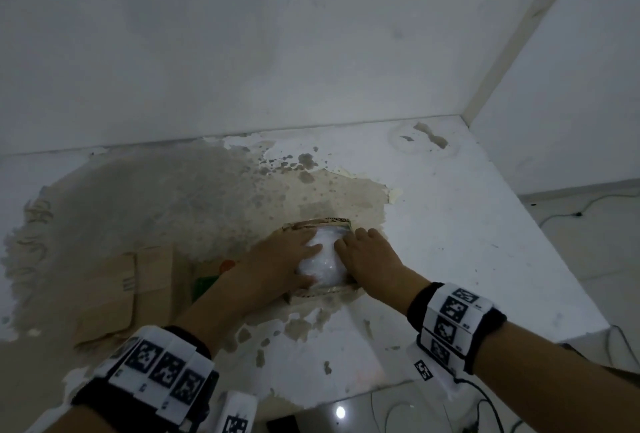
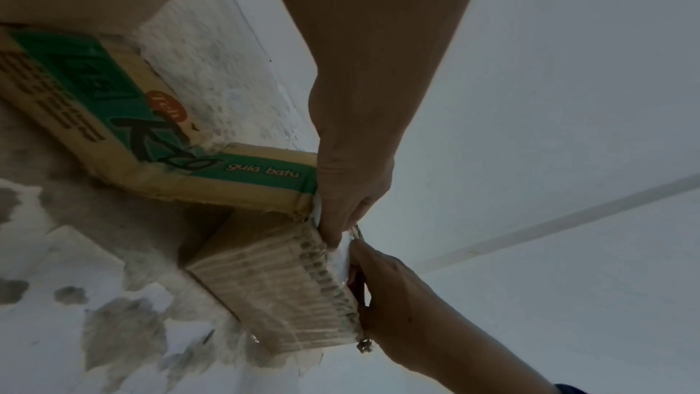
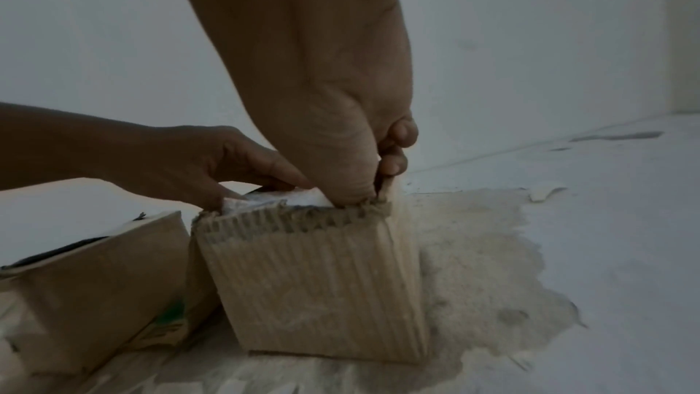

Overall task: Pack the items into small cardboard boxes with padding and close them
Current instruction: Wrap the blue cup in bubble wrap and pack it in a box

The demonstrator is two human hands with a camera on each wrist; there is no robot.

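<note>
- The small cardboard box (image 1: 320, 289) stands open on the worn tabletop (image 1: 450, 224), filled by a white bubble-wrapped bundle (image 1: 320, 259).
- The left hand (image 1: 280, 259) lies on the bundle with fingers nearly straight; the right hand (image 1: 367, 256) curls its fingers into the box's far edge.
- The bundle looks soft, light and slippery; the ragged corrugated walls seem thin, so hold low on the sides.
- A printed carton (image 2: 113, 107) lies beside it.

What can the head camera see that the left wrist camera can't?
Only the head view shows the top of the white padding bulging out of the small box, and both marker wristbands.

Only the left wrist view shows the green printing reading "gula batu" on the flattened carton.

Both show the left hand and right hand at the padding, on the peeling white table.
</note>
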